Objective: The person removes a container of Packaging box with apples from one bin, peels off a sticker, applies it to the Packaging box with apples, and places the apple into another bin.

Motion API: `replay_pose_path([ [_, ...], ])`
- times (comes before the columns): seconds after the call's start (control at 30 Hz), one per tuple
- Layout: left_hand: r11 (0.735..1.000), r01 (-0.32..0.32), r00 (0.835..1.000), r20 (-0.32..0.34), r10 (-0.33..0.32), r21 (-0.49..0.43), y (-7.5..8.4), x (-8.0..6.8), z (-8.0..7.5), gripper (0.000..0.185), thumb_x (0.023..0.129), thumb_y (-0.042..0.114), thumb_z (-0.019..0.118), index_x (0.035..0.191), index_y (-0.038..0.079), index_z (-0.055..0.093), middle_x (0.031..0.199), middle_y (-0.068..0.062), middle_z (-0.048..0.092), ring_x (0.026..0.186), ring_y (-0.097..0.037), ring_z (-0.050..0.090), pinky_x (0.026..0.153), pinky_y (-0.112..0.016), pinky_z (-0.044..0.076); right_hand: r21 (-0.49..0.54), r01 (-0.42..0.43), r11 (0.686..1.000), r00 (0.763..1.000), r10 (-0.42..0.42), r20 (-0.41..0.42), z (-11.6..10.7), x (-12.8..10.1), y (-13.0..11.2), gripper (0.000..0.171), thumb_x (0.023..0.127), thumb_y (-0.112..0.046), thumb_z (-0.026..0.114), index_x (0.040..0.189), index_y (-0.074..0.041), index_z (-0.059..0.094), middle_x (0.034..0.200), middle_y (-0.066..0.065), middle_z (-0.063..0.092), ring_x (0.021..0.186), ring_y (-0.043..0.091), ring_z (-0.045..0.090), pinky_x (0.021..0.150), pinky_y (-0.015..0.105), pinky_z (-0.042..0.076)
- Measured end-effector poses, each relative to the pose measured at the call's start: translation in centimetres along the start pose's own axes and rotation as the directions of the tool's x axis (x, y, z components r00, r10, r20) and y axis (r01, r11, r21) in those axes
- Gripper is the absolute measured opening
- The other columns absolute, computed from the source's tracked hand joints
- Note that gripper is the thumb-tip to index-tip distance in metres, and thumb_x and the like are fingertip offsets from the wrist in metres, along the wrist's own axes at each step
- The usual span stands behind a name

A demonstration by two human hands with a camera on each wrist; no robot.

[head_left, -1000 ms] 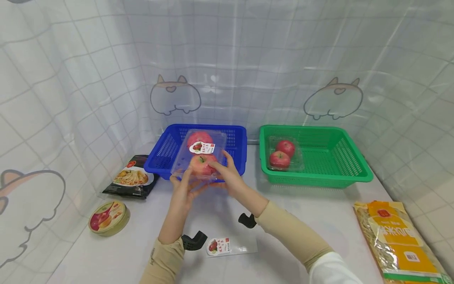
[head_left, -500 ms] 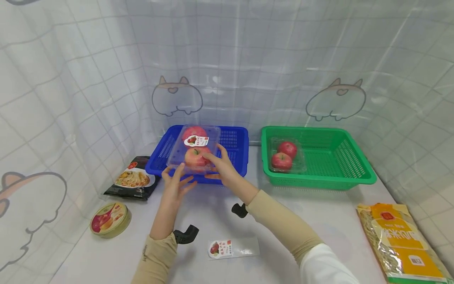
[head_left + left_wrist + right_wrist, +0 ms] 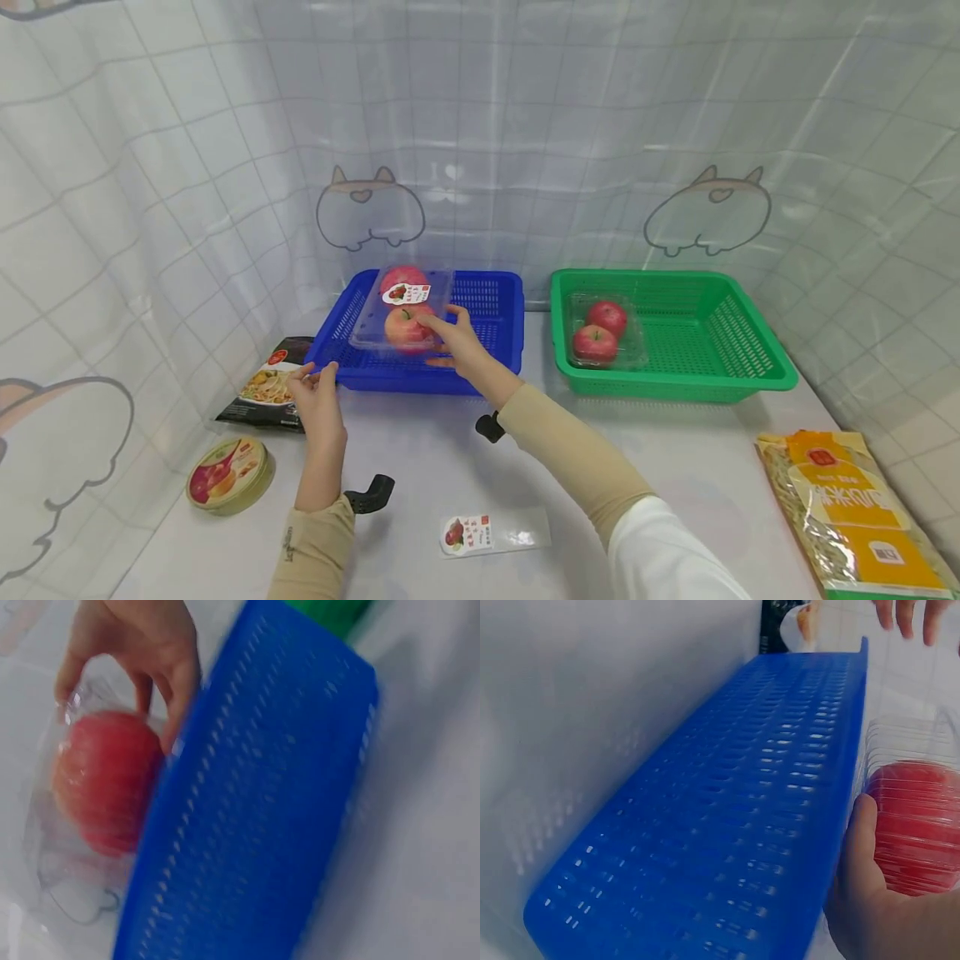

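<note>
A clear plastic box of apples (image 3: 406,295) with a white label is over the left part of the blue basket (image 3: 487,382), tilted above its front rim. My right hand (image 3: 463,348) holds it by the near right corner, thumb on top and fingers at the side. The right wrist view shows that hand (image 3: 866,900) beside an apple seen through the ribbed plastic. Away from the box, my left hand (image 3: 320,407) hovers near the basket's front left corner, fingers loosely bent and holding nothing.
Right of the blue basket stands a green basket (image 3: 675,385) containing another box of apples (image 3: 596,340). To the left lie a black noodle packet (image 3: 262,400) and a round tin (image 3: 229,475). A labelled strip (image 3: 495,533) lies in front, a yellow bag (image 3: 855,508) far right.
My left hand has let go of the box of apples and moved left and toward me. My right hand has carried the box left and farther back over the blue basket.
</note>
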State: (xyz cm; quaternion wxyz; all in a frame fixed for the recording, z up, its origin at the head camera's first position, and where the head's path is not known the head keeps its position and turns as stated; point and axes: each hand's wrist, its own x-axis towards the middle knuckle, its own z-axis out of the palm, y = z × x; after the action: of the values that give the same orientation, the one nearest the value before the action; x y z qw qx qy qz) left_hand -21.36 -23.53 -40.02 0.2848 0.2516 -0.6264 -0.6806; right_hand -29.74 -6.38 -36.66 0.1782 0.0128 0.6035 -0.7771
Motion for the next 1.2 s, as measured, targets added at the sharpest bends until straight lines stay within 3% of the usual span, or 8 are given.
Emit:
replay_pose_path([
  [0.13,0.995,-0.029,0.998,-0.055,0.034,0.099,-0.8,1.2,-0.3,0.052,0.086,0.016,0.059,0.129,0.002,0.034,0.123,-0.01,0.03,0.116,-0.02,0.036,0.096,-0.027,0.032,0.001,-0.008,1.0,1.0,0.008,-0.011,0.3,1.3,0.2,0.074,0.083,-0.031,0.067,0.141,-0.018,0.022,0.127,0.015,0.048,0.103,0.037,0.057,0.081,0.049,0.051],
  [0.2,0.991,-0.011,0.998,-0.055,0.019,0.131,-1.2,1.6,-0.4,0.06,0.085,0.017,0.06,0.135,0.004,0.029,0.135,-0.016,0.022,0.128,-0.027,0.027,0.106,-0.032,0.026,0.007,-0.013,1.0,1.0,0.013,-0.011,0.5,1.8,0.4,0.074,0.083,-0.03,0.067,0.141,-0.018,0.022,0.129,0.015,0.046,0.104,0.039,0.056,0.082,0.05,0.05],
  [0.3,0.993,0.018,1.0,-0.024,-0.015,0.114,-1.9,2.0,-0.6,0.073,0.086,0.017,0.059,0.143,0.006,0.015,0.144,-0.021,0.011,0.136,-0.029,0.018,0.111,-0.035,0.021,0.023,-0.026,0.999,1.0,0.026,0.0,0.9,2.4,0.8,0.074,0.084,-0.029,0.066,0.142,-0.018,0.022,0.133,0.015,0.043,0.108,0.041,0.054,0.085,0.052,0.048],
  [0.53,0.998,0.055,0.997,0.054,-0.056,0.012,-2.7,2.6,-0.6,0.088,0.087,0.015,0.058,0.147,0.007,-0.006,0.152,-0.019,-0.001,0.141,-0.025,0.004,0.113,-0.034,0.013,0.036,-0.059,0.998,0.998,0.059,-0.005,1.6,4.0,2.0,0.075,0.083,-0.029,0.068,0.142,-0.019,0.023,0.137,0.015,0.039,0.111,0.044,0.051,0.086,0.053,0.047],
  [0.7,0.997,0.068,0.994,0.089,-0.065,-0.03,-3.0,2.7,0.0,0.087,0.088,0.013,0.059,0.147,0.007,-0.004,0.151,-0.021,0.01,0.139,-0.026,0.012,0.113,-0.036,0.017,0.058,-0.088,0.994,0.996,0.089,-0.021,1.7,4.8,2.6,0.076,0.082,-0.028,0.068,0.142,-0.018,0.023,0.138,0.015,0.038,0.111,0.044,0.052,0.086,0.052,0.047],
  [0.97,0.997,0.008,0.997,0.08,-0.003,-0.071,-3.6,2.5,0.4,0.09,0.084,0.008,0.064,0.146,0.005,0.0,0.147,-0.026,0.016,0.138,-0.031,0.016,0.112,-0.038,0.018,0.04,-0.078,0.996,0.991,0.082,-0.105,2.1,5.7,3.8,0.07,0.085,-0.03,0.064,0.141,-0.013,0.025,0.131,0.018,0.042,0.107,0.045,0.052,0.08,0.052,0.05],
  [1.1,0.998,0.022,0.996,0.091,-0.017,-0.057,-3.6,2.6,0.5,0.087,0.084,-0.001,0.06,0.146,0.005,-0.002,0.147,-0.026,0.018,0.136,-0.031,0.02,0.111,-0.041,0.021,0.065,-0.116,0.991,0.986,0.123,-0.111,2.3,5.0,3.3,0.069,0.086,-0.023,0.062,0.142,-0.013,0.023,0.135,0.02,0.037,0.113,0.049,0.045,0.086,0.057,0.045],
  [1.2,0.998,0.026,0.995,0.095,-0.021,-0.057,-3.6,2.8,0.6,0.086,0.084,-0.004,0.058,0.146,0.006,-0.002,0.147,-0.025,0.02,0.135,-0.031,0.024,0.11,-0.041,0.023,0.083,-0.155,0.984,0.98,0.164,-0.11,2.1,6.3,3.8,0.069,0.086,-0.019,0.062,0.142,-0.014,0.023,0.137,0.023,0.036,0.114,0.053,0.043,0.086,0.062,0.042],
])
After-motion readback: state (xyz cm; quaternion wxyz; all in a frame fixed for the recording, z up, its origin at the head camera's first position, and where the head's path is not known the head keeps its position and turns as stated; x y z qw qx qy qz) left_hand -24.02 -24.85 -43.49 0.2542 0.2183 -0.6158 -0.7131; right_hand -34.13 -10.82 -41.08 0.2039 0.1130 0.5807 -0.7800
